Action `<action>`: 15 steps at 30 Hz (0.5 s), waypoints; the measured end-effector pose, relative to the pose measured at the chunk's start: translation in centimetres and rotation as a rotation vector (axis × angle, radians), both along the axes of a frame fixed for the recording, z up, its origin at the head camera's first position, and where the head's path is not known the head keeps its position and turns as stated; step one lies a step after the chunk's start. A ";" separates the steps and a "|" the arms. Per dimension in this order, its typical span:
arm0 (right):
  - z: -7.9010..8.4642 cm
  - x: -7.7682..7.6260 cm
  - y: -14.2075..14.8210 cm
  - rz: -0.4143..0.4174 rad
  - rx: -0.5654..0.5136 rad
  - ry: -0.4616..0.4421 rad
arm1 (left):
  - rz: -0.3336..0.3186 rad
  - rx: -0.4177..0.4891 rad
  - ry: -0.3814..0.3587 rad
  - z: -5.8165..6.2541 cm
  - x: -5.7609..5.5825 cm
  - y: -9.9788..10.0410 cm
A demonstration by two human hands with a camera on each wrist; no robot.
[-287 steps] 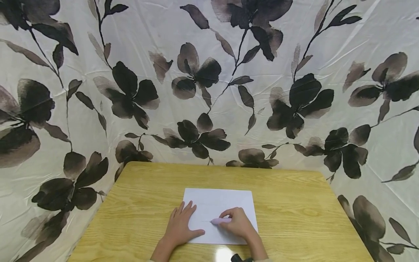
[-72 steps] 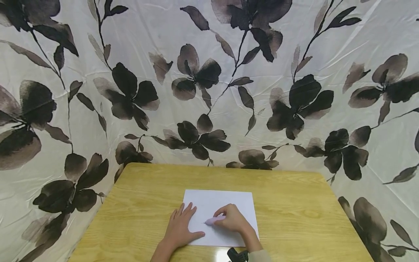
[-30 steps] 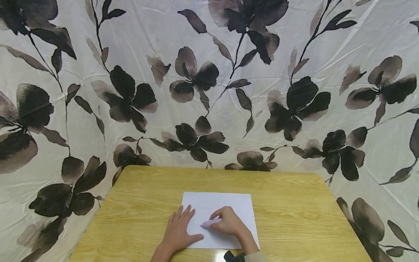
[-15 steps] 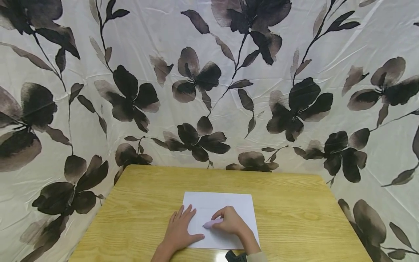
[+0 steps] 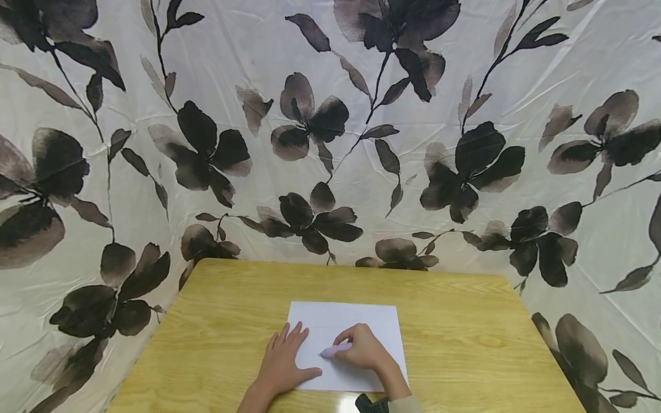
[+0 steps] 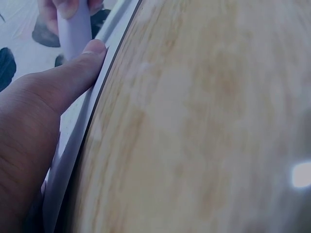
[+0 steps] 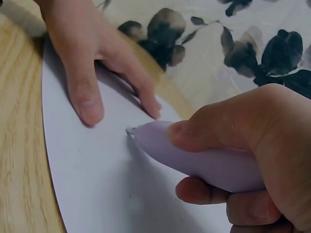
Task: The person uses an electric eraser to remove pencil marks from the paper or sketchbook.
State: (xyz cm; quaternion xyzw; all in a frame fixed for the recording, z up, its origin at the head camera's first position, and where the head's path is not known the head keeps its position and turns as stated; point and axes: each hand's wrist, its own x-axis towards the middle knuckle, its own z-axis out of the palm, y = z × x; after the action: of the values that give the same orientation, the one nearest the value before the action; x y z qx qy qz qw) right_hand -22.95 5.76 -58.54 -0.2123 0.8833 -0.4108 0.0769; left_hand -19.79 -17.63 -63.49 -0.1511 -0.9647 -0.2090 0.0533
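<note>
A white sheet of paper [image 5: 356, 315] lies on the wooden table. My left hand [image 5: 283, 361] rests on its left side with fingers spread and thumb stretched along the near part. My right hand [image 5: 364, 347] holds a thick lavender pen [image 5: 334, 350] over the middle of the sheet, tip pointing left. In the right wrist view, thumb and fingers pinch the pen's smooth body [image 7: 194, 162], and its small metal tip [image 7: 130, 130] is right at the paper, near the left thumb [image 7: 90, 109]. Part of the pen [image 6: 75, 31] also shows beyond the thumb in the left wrist view.
The yellow wood-grain table [image 5: 454, 332] extends around the sheet. A black device [image 5: 372, 404] sits at the right wrist near the front. Behind and beside the table hangs a white cloth [image 5: 248, 69] with dark flower prints.
Compared with the oldest frame, my right hand and the pen have shifted left and slightly nearer. Over the last second they have barely moved. My left hand keeps its place on the paper.
</note>
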 end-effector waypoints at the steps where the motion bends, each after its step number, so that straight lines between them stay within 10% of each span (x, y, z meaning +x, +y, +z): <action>1: 0.0 0.0 -0.1 0.002 -0.002 0.010 | 0.000 -0.001 0.002 0.0 0.0 0.0; 15: -0.1 -0.2 -0.4 0.004 -0.007 0.014 | -0.001 -0.010 0.021 -0.1 0.0 -0.2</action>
State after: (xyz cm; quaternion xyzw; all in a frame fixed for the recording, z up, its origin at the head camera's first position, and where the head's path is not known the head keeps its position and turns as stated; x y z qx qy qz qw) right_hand -23.11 5.36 -58.67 -0.2172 0.8819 -0.4124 0.0707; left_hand -19.80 -17.86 -63.58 -0.1542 -0.9650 -0.2027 0.0627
